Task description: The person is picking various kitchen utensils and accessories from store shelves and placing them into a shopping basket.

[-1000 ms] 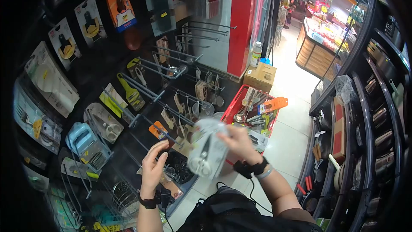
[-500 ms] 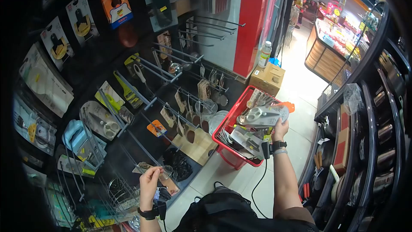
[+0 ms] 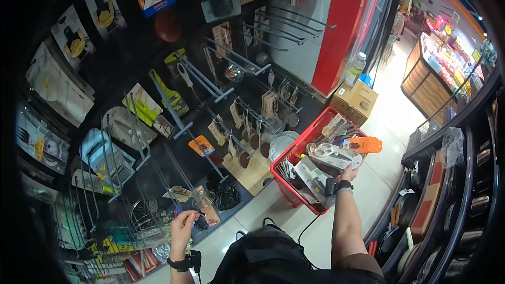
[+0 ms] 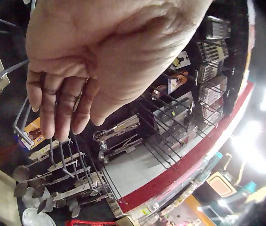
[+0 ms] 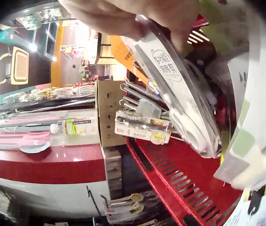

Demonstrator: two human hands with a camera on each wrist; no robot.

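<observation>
The right hand point(image 3: 348, 174) grips the end of a packaged pair of grey-handled scissors point(image 3: 330, 153), which lies over the red basket point(image 3: 280, 174). In the right wrist view the fingers point(image 5: 137, 19) pinch the clear-fronted scissors pack point(image 5: 170, 80) at one end, with the handles end down inside the basket. Beside it in the basket are an orange package point(image 3: 365, 144) and several packed utensils. Near the lower rack hooks, the left hand point(image 3: 182, 227) holds nothing that shows; in the left wrist view its fingers point(image 4: 62, 108) hang loosely bent.
A rack with hooks point(image 3: 226, 94) and hanging packaged kitchen tools stands at the left. Behind the basket is a cardboard box point(image 3: 355, 100) with a bottle point(image 3: 355, 68) on it. Shelves of pans point(image 3: 421, 231) line the right. A wooden-sided counter point(image 3: 423, 73) stands further off.
The right hand has carried the scissors pack from in front of the body over to the basket. The left hand has moved down a little, its fingers more bent. The head view has shifted.
</observation>
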